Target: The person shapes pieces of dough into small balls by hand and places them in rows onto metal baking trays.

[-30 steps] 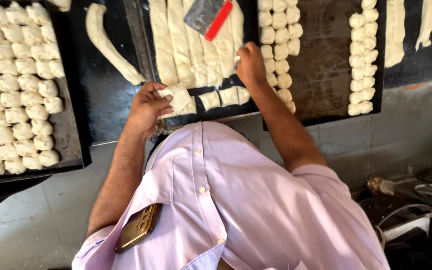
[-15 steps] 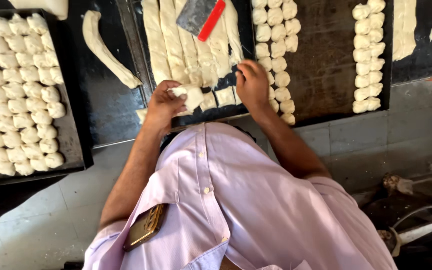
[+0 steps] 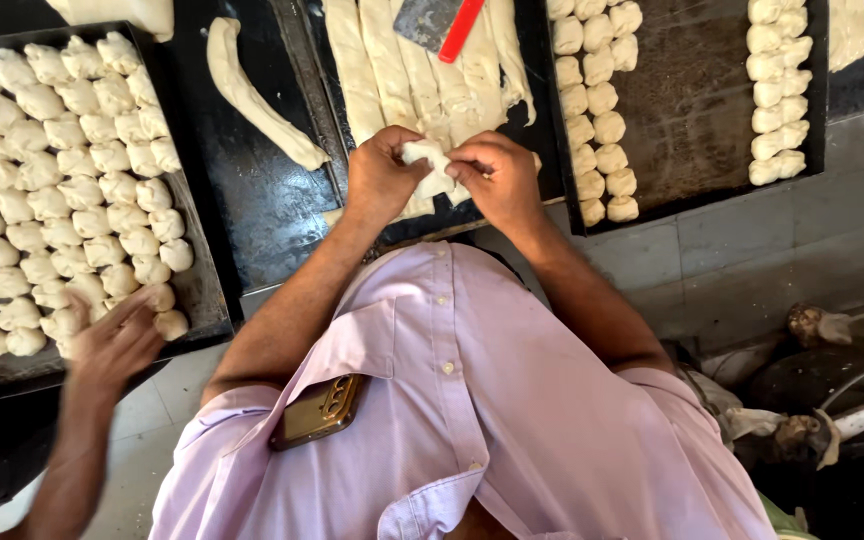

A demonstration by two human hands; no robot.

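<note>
Pale soft dough piece (image 3: pixel 430 165) pinched between left hand (image 3: pixel 380 178) and right hand (image 3: pixel 500 180), fingers curled onto it. Long dough strips (image 3: pixel 402 70) on black tray (image 3: pixel 542 150) just beyond.

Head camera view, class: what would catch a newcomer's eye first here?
Both hands, left hand and right hand, pinch a dough piece at the centre. Left of them a dark tray is packed with dough balls, where another person's hand reaches. A red-handled scraper lies on dough strips above.
</note>
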